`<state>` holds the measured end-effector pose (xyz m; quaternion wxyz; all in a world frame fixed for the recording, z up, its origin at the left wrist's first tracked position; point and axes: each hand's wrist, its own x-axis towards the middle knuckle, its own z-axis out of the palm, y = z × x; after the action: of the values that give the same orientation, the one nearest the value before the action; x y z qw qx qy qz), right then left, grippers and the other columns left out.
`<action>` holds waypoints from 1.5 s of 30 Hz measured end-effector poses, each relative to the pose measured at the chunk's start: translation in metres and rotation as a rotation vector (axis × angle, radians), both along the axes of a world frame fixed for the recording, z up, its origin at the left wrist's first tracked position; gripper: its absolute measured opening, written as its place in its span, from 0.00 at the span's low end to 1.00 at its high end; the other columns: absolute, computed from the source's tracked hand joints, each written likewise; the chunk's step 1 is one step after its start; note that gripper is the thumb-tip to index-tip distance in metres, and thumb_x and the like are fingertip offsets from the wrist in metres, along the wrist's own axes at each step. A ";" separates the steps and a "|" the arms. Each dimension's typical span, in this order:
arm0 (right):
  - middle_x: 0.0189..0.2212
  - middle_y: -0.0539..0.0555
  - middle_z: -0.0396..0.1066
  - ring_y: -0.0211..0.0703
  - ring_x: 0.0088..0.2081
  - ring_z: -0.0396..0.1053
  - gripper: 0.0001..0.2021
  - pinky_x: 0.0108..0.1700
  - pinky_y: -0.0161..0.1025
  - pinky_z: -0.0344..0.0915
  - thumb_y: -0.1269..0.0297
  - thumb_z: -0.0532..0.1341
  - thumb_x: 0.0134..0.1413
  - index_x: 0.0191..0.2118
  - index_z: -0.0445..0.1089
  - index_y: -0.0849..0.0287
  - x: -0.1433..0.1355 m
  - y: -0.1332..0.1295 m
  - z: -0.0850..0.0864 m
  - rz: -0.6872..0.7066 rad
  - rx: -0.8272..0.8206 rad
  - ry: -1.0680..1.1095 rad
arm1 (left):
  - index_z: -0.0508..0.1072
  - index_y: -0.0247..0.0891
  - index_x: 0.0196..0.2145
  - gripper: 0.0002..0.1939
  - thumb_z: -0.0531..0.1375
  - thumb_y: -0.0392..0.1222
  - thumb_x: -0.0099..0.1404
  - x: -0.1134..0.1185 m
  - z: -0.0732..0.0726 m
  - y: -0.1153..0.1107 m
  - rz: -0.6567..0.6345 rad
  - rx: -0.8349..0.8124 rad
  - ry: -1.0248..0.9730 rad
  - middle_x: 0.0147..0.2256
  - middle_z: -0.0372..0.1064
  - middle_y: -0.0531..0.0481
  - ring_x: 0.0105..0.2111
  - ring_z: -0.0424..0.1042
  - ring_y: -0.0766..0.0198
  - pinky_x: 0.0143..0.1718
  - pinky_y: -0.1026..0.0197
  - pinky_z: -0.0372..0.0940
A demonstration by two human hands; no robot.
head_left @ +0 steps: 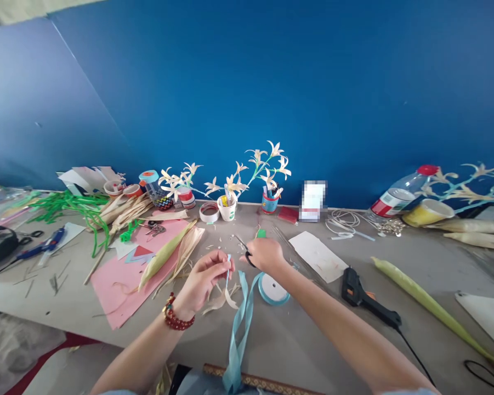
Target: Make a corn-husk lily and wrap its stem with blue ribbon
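Right hand with scissors; ribbon spool, glue gun near.

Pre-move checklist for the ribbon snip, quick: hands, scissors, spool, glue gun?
1. Left hand pinches the thin blue-wrapped stem upright: ok.
2. Right hand holds the scissors, blades pointing away from the left fingers: ok.
3. Blades open or shut: cannot tell, too small.
4. Ribbon runs from the spool off the table's near edge with no knots showing: ok.
5. Spool lies flat beside the right wrist: ok.
6. Glue gun lies apart from both hands, right of the forearm: ok. Whether it is hot: cannot tell.
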<state>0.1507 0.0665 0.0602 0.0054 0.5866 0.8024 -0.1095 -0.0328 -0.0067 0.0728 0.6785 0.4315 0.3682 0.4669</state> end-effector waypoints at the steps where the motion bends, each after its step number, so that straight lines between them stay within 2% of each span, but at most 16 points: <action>1: 0.35 0.67 0.77 0.61 0.38 0.75 0.14 0.34 0.42 0.62 0.55 0.66 0.51 0.33 0.76 0.64 -0.008 0.007 -0.004 0.030 -0.011 0.020 | 0.68 0.35 0.29 0.09 0.64 0.41 0.60 0.001 -0.001 0.000 -0.003 -0.004 0.003 0.31 0.70 0.50 0.28 0.65 0.69 0.33 0.65 0.60; 5: 0.34 0.60 0.78 0.53 0.38 0.74 0.08 0.33 0.37 0.61 0.63 0.70 0.44 0.31 0.76 0.61 -0.019 0.026 -0.017 0.162 -0.062 0.133 | 0.68 0.35 0.28 0.10 0.64 0.42 0.59 0.003 -0.001 -0.001 -0.029 -0.020 0.030 0.30 0.69 0.50 0.29 0.66 0.68 0.33 0.65 0.60; 8: 0.28 0.52 0.77 0.45 0.32 0.72 0.11 0.29 0.33 0.59 0.64 0.73 0.35 0.27 0.74 0.59 -0.013 0.033 -0.015 0.238 -0.115 0.251 | 0.67 0.35 0.27 0.12 0.65 0.44 0.58 0.004 0.002 0.000 -0.078 -0.030 0.075 0.30 0.70 0.50 0.28 0.66 0.69 0.33 0.65 0.60; 10: 0.27 0.50 0.76 0.41 0.31 0.71 0.08 0.29 0.32 0.59 0.62 0.70 0.43 0.29 0.74 0.59 -0.004 0.029 -0.006 0.260 -0.116 0.355 | 0.68 0.35 0.27 0.12 0.64 0.45 0.59 0.004 0.004 0.002 -0.113 -0.005 0.140 0.30 0.70 0.49 0.28 0.66 0.68 0.33 0.65 0.60; 12: 0.30 0.51 0.75 0.39 0.32 0.71 0.10 0.31 0.32 0.61 0.60 0.59 0.59 0.35 0.73 0.60 0.007 0.016 0.006 0.264 -0.091 0.464 | 0.69 0.35 0.29 0.10 0.63 0.45 0.60 0.005 0.005 0.005 -0.142 0.065 0.267 0.29 0.70 0.49 0.29 0.67 0.66 0.34 0.64 0.61; 14: 0.35 0.52 0.75 0.39 0.35 0.71 0.15 0.34 0.32 0.64 0.59 0.49 0.67 0.42 0.71 0.59 0.020 -0.004 0.017 0.271 -0.073 0.568 | 0.70 0.36 0.30 0.08 0.62 0.43 0.61 0.007 0.005 0.009 -0.157 0.216 0.478 0.28 0.70 0.50 0.29 0.68 0.64 0.33 0.63 0.61; 18: 0.42 0.56 0.73 0.43 0.38 0.70 0.12 0.40 0.38 0.68 0.58 0.60 0.60 0.46 0.70 0.57 0.041 -0.046 0.025 0.331 -0.059 0.899 | 0.72 0.38 0.31 0.04 0.58 0.36 0.63 0.014 0.008 0.014 -0.112 0.796 0.993 0.32 0.73 0.47 0.35 0.70 0.58 0.41 0.55 0.62; 22: 0.42 0.56 0.71 0.42 0.36 0.71 0.14 0.37 0.38 0.70 0.62 0.63 0.56 0.47 0.66 0.58 0.047 -0.067 0.008 0.156 -0.128 1.067 | 0.72 0.38 0.36 0.10 0.52 0.30 0.66 0.025 0.014 0.013 -0.110 1.226 1.243 0.37 0.73 0.45 0.42 0.69 0.56 0.55 0.47 0.57; 26: 0.32 0.51 0.68 0.39 0.29 0.69 0.11 0.27 0.34 0.67 0.57 0.63 0.55 0.36 0.65 0.58 0.043 -0.074 -0.014 -0.025 -0.234 1.224 | 0.73 0.39 0.38 0.13 0.50 0.28 0.68 0.034 0.014 0.009 -0.118 1.372 1.281 0.41 0.73 0.45 0.44 0.68 0.57 0.62 0.44 0.49; 30: 0.22 0.46 0.65 0.37 0.22 0.66 0.12 0.23 0.33 0.64 0.55 0.61 0.57 0.31 0.62 0.57 0.040 -0.080 -0.024 -0.101 -0.196 1.247 | 0.74 0.40 0.38 0.14 0.50 0.28 0.67 0.040 0.013 0.009 -0.136 1.366 1.212 0.41 0.74 0.47 0.45 0.69 0.58 0.64 0.41 0.48; 34: 0.20 0.46 0.64 0.36 0.20 0.64 0.13 0.22 0.33 0.62 0.54 0.61 0.58 0.30 0.64 0.58 0.040 -0.085 -0.022 -0.139 -0.118 1.244 | 0.74 0.41 0.42 0.14 0.51 0.29 0.68 0.035 0.015 0.006 -0.098 1.339 1.191 0.45 0.74 0.45 0.48 0.69 0.57 0.62 0.43 0.50; 36: 0.21 0.47 0.65 0.36 0.21 0.64 0.14 0.23 0.33 0.63 0.52 0.61 0.57 0.29 0.65 0.58 0.041 -0.086 -0.019 -0.176 -0.100 1.323 | 0.73 0.42 0.45 0.13 0.54 0.32 0.67 0.028 0.011 -0.002 -0.007 1.341 1.172 0.47 0.74 0.44 0.49 0.69 0.55 0.57 0.46 0.56; 39: 0.22 0.49 0.67 0.36 0.22 0.64 0.14 0.24 0.33 0.63 0.53 0.63 0.57 0.30 0.67 0.59 0.043 -0.089 -0.014 -0.232 -0.060 1.452 | 0.75 0.43 0.42 0.10 0.60 0.35 0.63 0.022 -0.001 -0.017 0.223 1.366 1.025 0.38 0.76 0.45 0.39 0.71 0.55 0.48 0.49 0.60; 41: 0.24 0.50 0.69 0.36 0.22 0.64 0.13 0.25 0.33 0.62 0.54 0.63 0.57 0.30 0.68 0.59 0.044 -0.091 -0.013 -0.234 -0.032 1.514 | 0.74 0.43 0.40 0.08 0.60 0.35 0.63 0.026 -0.009 -0.024 0.156 1.230 0.893 0.37 0.76 0.46 0.37 0.71 0.57 0.44 0.52 0.62; 42: 0.24 0.50 0.69 0.35 0.22 0.64 0.12 0.25 0.34 0.62 0.55 0.63 0.57 0.31 0.68 0.59 0.043 -0.093 -0.014 -0.226 -0.024 1.541 | 0.74 0.41 0.40 0.07 0.60 0.36 0.63 0.031 -0.011 -0.025 0.098 1.101 0.807 0.36 0.75 0.45 0.36 0.71 0.58 0.43 0.54 0.63; 45: 0.25 0.49 0.69 0.34 0.23 0.64 0.10 0.27 0.33 0.61 0.57 0.64 0.58 0.33 0.69 0.59 0.039 -0.096 -0.019 -0.209 -0.027 1.628 | 0.73 0.38 0.38 0.07 0.60 0.42 0.65 0.049 -0.011 -0.019 0.098 0.596 0.505 0.36 0.73 0.45 0.35 0.71 0.59 0.36 0.60 0.66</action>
<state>0.1893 -0.0300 0.0417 -0.5818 0.3950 0.4948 -0.5106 0.0164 -0.0261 0.0617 0.3883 0.6928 0.3920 0.4644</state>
